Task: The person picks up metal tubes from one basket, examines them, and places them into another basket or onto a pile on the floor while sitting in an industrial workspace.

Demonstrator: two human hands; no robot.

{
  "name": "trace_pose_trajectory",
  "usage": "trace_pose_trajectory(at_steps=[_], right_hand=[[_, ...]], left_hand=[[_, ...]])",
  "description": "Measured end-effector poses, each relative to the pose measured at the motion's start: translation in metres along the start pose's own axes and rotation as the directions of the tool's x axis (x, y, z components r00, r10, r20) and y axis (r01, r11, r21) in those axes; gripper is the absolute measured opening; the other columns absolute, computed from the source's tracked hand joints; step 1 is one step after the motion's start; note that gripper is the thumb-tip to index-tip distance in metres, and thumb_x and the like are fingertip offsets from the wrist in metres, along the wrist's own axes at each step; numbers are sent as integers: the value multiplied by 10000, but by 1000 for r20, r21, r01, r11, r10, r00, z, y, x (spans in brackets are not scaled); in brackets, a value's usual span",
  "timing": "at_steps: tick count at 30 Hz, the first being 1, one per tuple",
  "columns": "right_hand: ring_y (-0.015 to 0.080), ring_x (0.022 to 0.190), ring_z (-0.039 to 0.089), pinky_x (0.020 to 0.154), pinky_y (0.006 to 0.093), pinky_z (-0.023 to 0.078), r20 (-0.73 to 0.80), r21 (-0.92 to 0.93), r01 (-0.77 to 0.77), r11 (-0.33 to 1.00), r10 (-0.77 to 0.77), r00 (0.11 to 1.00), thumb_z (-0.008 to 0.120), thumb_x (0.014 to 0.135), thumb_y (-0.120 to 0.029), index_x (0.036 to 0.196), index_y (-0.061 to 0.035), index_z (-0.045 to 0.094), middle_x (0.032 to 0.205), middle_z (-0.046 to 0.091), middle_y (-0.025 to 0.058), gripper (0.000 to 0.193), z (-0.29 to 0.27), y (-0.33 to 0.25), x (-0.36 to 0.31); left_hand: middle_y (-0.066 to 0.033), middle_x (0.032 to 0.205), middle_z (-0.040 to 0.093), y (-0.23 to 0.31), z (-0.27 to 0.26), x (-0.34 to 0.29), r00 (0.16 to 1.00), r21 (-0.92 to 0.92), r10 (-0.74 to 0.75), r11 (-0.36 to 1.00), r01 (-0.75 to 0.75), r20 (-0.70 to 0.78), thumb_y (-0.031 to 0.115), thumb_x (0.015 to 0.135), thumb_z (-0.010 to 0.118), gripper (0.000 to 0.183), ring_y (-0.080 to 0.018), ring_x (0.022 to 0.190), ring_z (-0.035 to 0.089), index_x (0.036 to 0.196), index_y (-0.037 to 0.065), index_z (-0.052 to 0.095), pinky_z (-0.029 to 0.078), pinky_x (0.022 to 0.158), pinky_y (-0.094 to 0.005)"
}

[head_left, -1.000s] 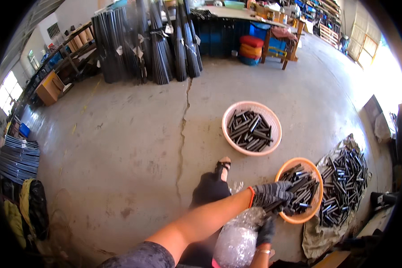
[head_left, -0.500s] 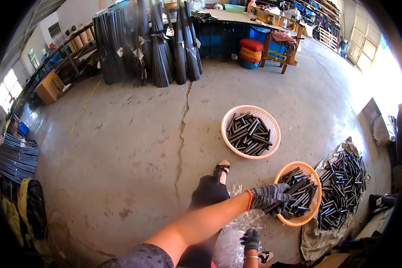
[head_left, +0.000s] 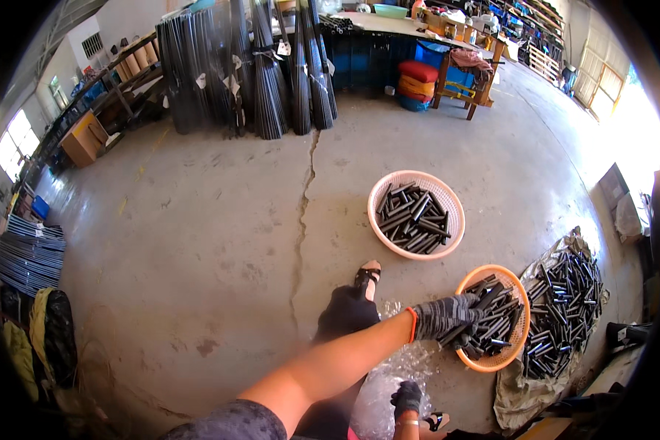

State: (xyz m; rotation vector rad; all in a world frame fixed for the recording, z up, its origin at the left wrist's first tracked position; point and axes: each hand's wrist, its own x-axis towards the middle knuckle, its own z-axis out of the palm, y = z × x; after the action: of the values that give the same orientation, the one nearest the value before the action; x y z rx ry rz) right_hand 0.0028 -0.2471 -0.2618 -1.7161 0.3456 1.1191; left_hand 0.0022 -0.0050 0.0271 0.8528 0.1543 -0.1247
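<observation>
My left hand, in a grey striped knit glove with an orange cuff, reaches across into an orange plastic basket. Its fingers are closed around some short black tubes, with more tubes lying under and beside them. Lower down, my right hand wears a dark glove and is held with curled fingers beside a crumpled clear plastic bag. Whatever may be in those fingers is hidden. Ahead on the floor stands a pink basket holding many similar black tubes.
Right of the orange basket, a heap of black tubes lies on a tan sheet. My sandalled foot stands near the baskets. Bundles of long dark rods lean at the back, by a workbench. Coiled rods lie far left.
The view has shifted slightly. My left hand stays in the orange basket on the tubes, and my right hand remains beside the plastic bag with little movement.
</observation>
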Motion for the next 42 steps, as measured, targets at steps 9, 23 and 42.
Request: trace_pose_trajectory(at_steps=[9, 23, 42], right_hand=[[94, 494, 474, 418, 225, 384, 354, 531, 421, 735, -644, 678, 465, 928, -341, 824, -126, 513, 604, 470, -35, 244, 41, -233, -120], [126, 426, 441, 399, 246, 375, 36, 193, 426, 884, -440, 897, 445, 883, -554, 993, -171, 528, 787, 531, -6, 408, 60, -142, -98], [132, 663, 534, 535, 271, 433, 191, 153, 671, 725, -688, 700, 478, 885, -438, 1042, -123, 532, 802, 541, 47, 355, 53, -198, -123]], left_hand=[[-20, 690, 540, -5, -5, 0, 999, 93, 3, 996, -6, 37, 251, 894, 552, 212, -112, 464, 516, 973, 66, 484, 433, 402, -235], [-1, 679, 508, -15, -26, -4, 999, 62, 22, 998, -20, -30, 187, 912, 496, 160, -109, 476, 499, 998, 53, 489, 424, 420, -233], [-57, 725, 568, -8, -16, -9, 1000, 160, 6, 987, -5, -4, 227, 913, 505, 240, -152, 606, 558, 986, -2, 518, 461, 553, -262]])
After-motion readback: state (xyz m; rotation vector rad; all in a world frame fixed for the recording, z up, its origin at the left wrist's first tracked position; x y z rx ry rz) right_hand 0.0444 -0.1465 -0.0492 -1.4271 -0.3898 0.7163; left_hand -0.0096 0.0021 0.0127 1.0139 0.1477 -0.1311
